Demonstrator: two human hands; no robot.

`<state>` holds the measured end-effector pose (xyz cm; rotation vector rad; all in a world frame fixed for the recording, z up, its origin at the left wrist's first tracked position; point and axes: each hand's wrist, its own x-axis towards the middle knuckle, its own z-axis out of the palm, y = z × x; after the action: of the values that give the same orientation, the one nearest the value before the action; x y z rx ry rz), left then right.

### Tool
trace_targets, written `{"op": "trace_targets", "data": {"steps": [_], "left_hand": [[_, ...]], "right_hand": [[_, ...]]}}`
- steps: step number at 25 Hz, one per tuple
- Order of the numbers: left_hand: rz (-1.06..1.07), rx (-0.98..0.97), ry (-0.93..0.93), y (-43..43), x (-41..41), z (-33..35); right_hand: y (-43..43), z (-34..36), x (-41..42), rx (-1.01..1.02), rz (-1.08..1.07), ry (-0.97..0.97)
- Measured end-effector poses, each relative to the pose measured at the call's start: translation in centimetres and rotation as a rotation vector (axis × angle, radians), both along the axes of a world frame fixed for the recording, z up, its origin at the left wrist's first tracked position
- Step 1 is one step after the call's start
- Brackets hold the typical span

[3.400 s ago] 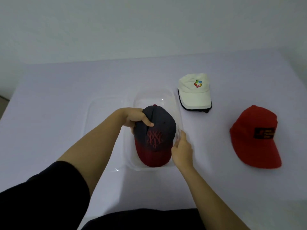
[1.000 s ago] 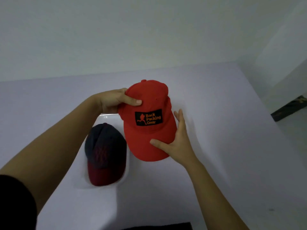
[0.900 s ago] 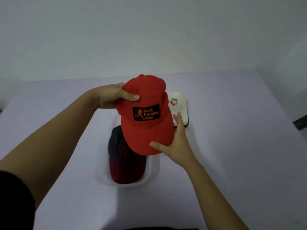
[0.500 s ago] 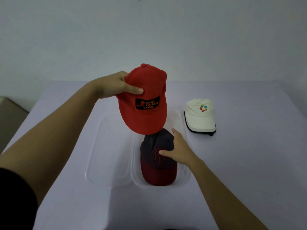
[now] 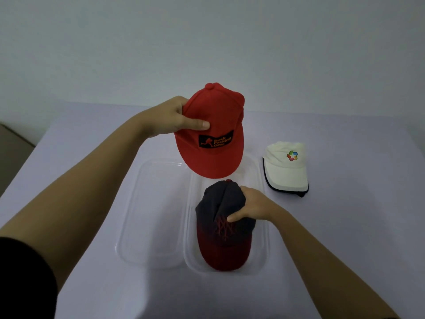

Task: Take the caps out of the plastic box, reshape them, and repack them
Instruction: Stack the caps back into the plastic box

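Above the clear plastic box (image 5: 261, 256), a red cap (image 5: 215, 132) is being held in the air by the left hand (image 5: 171, 120). The thumb is being pressed on the front of the crown just above a black patch lettered in orange; the fingers are hidden behind the crown, so the hand is being kept closed on the cap. The brim is being pointed down and toward the camera.

Inside the box, a dark cap with a red brim (image 5: 224, 226) is being kept lying with its brim toward the near wall. It is being gripped at the right side of its crown by the right hand (image 5: 253, 207), fingers curled over the top, thumb laid by the red stitched emblem.

A clear lid or tray (image 5: 147, 215) is being left touching the box on its left. A cream cap with a coloured logo (image 5: 286, 166) is being left on the white table (image 5: 345, 226), just beside the box's far right corner.
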<state>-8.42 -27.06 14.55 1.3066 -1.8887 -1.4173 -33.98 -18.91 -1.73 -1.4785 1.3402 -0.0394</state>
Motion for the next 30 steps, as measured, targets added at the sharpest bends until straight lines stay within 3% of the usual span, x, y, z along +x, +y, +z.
{"op": "trace_targets", "data": {"steps": [5,12,20,24,28,30], "left_hand": [[-0.031,0.093,-0.034,-1.9,-0.9,-2.7],[-0.284,0.446,-0.084,-0.6,-4.7,-10.8],[-0.216,0.716,0.002,1.7,-5.0,-16.4],[-0.201,0.802,0.001,1.1,-5.2,-16.4],[-0.220,0.856,-0.002,1.2,-5.5,-16.3],[-0.220,0.870,-0.030,1.2,-5.3,-16.3]], "right_hand": [[1.7,1.3,-0.5,-0.082,0.111,-0.100],[3.7,2.2,-0.5,-0.210,0.198,-0.091],[3.1,1.0,-0.8,-0.225,0.004,-0.133],[2.9,0.2,-0.8,-0.460,-0.042,0.026],[1.7,0.3,-2.0,-0.402,0.087,0.021],[1.2,0.3,-2.1,-0.473,0.196,0.126]]}}
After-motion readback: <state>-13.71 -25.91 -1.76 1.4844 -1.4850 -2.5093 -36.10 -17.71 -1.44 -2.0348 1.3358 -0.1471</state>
